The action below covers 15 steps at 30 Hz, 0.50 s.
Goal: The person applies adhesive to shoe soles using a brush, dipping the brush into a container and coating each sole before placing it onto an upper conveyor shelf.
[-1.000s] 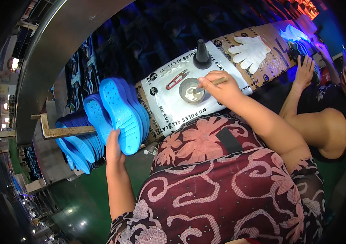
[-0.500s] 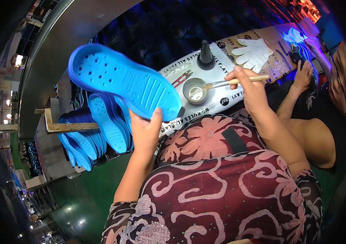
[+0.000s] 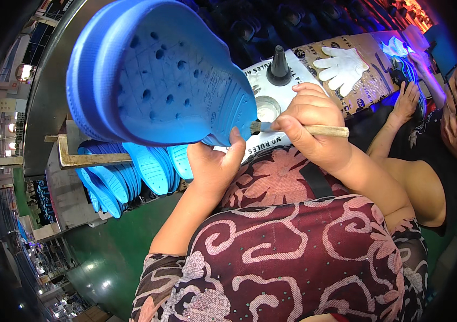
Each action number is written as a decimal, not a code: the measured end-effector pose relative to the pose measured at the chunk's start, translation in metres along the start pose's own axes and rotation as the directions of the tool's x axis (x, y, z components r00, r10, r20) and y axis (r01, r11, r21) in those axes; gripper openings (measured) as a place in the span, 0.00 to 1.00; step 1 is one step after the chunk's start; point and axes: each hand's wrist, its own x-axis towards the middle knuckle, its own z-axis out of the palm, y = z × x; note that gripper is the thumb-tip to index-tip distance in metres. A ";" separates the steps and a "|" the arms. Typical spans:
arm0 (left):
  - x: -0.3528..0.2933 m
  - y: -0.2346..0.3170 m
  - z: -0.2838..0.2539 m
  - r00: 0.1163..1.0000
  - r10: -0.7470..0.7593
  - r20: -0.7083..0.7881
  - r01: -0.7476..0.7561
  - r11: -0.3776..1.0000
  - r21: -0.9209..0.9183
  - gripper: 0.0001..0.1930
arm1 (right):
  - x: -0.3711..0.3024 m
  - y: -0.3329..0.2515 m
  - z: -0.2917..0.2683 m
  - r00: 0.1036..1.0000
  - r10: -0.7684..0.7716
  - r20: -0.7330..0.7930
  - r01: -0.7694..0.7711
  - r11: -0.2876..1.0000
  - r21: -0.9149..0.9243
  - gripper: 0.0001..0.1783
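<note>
My left hand (image 3: 213,163) grips the narrow end of a blue shoe sole (image 3: 185,80), thumb on top. The sole is tilted up, with a thick textured rim and several holes in its wide part. In my right hand (image 3: 317,121) is a flat brush (image 3: 328,130) with a wooden handle. Its bristles are at the edge of the sole's narrow end, close to my left thumb; I cannot tell whether they touch. Just behind the brush, a small round pot (image 3: 267,107) with pale contents is partly hidden by the sole and my right hand.
A black cone-shaped bottle (image 3: 279,67) stands behind the pot on a white printed sheet. To its right, a white glove (image 3: 342,68) lies on taped cardboard (image 3: 365,88). Stacked blue soles (image 3: 150,166) lie at left beside a wooden bar (image 3: 94,159). Another person's hand (image 3: 407,102) is at right.
The sole has come up closer and tilted, so its rim shows. My right hand has moved the brush out of the pot and left to the sole's narrow end.
</note>
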 end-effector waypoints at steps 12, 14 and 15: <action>0.001 -0.007 -0.005 1.000 0.004 0.015 -0.005 0.997 0.077 0.13 | 0.002 0.007 -0.001 1.000 -0.022 -0.005 0.022 0.998 -0.057 0.15; 0.002 -0.008 -0.004 1.000 0.017 0.018 -0.018 0.997 0.075 0.13 | 0.003 0.006 0.003 1.000 -0.009 0.001 0.009 0.998 -0.060 0.14; 0.003 -0.008 -0.004 1.000 0.022 0.016 -0.023 0.997 0.069 0.13 | 0.002 0.007 0.002 1.000 -0.018 0.000 0.018 0.995 -0.094 0.15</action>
